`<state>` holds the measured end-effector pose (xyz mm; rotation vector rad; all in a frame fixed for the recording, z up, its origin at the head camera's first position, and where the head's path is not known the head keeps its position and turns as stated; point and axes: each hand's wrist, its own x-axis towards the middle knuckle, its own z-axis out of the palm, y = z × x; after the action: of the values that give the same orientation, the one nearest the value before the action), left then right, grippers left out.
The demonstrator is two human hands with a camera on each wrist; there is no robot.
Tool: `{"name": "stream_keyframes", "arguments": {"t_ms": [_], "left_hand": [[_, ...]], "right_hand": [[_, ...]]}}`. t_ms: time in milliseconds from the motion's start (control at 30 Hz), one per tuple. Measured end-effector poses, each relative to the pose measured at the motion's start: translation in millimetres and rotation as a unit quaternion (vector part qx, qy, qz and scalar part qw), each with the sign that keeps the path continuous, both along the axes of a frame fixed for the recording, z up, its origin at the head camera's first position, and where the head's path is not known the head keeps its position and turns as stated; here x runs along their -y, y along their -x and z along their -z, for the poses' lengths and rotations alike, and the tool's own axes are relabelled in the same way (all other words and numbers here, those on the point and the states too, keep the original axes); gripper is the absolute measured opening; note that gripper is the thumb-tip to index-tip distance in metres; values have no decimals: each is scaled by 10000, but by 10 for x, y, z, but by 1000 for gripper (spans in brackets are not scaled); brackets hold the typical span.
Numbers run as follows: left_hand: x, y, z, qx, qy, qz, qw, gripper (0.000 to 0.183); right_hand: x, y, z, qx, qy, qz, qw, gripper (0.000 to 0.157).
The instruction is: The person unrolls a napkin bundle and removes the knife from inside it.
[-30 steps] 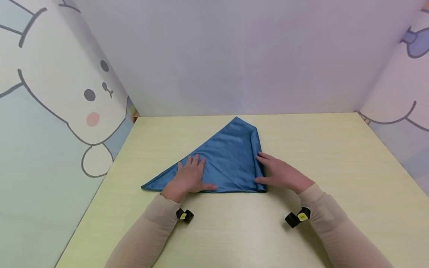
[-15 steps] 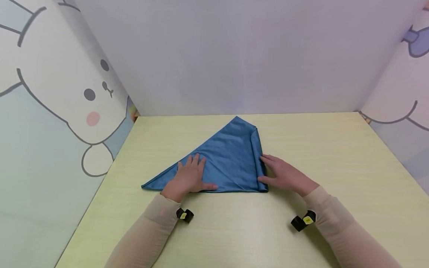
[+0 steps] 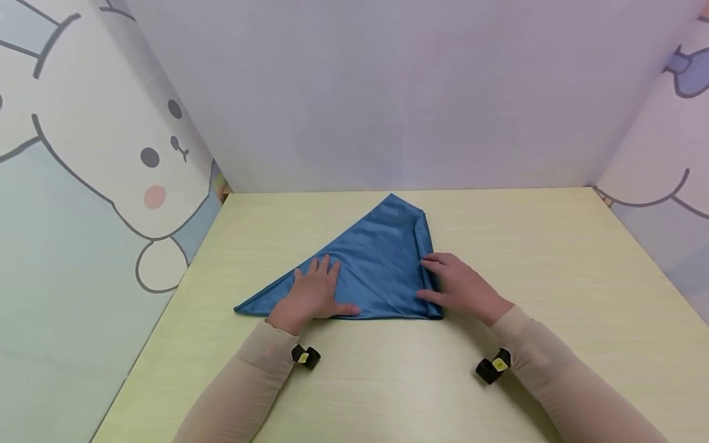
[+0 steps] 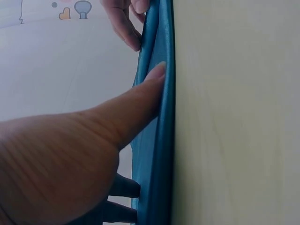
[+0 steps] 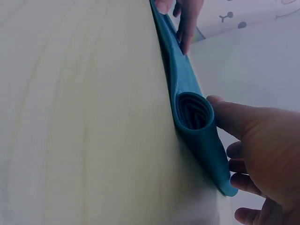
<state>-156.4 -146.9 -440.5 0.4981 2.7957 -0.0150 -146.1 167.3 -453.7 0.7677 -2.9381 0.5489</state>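
Note:
A shiny blue cloth (image 3: 376, 264) lies on the table in a roughly triangular shape, its right edge wound into a roll. The roll's coiled end (image 5: 193, 111) shows in the right wrist view. My left hand (image 3: 311, 292) rests spread on the cloth's left part, and its thumb lies along the near edge. At the right side, my right hand (image 3: 465, 286) touches the roll with thumb and fingertips, the fingers fairly straight. The thumb reaches the roll's top in the right wrist view, while the other fingers stand along its outer side.
The pale wood table (image 3: 388, 381) extends around the cloth. A plain light wall (image 3: 410, 92) rises at its far edge. Printed panels with cartoon animals (image 3: 111, 141) stand on the left and right. A small black wrist camera (image 3: 493, 366) hangs at each wrist.
My right hand drew back slightly to the right, then came left again so its fingertips lie over the roll. The left hand has stayed in place, and the cloth looks almost the same.

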Motion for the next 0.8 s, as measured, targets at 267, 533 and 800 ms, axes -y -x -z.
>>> {"name": "stream_keyframes", "arguments": {"t_ms": [267,533,800], "left_hand": [[7,-8,3,-89,-103,32,9999,115],[19,-7,13,-70,-95,8,9999,115],[-6,1,-5,-44,-44,-34,10000,117]], "right_hand": [[39,-6,51,19,-304,-41,9995,84],[96,-18,33,91,-591,90,9982,85],[101,-32,47,62,-628,187,9978,83]]}}
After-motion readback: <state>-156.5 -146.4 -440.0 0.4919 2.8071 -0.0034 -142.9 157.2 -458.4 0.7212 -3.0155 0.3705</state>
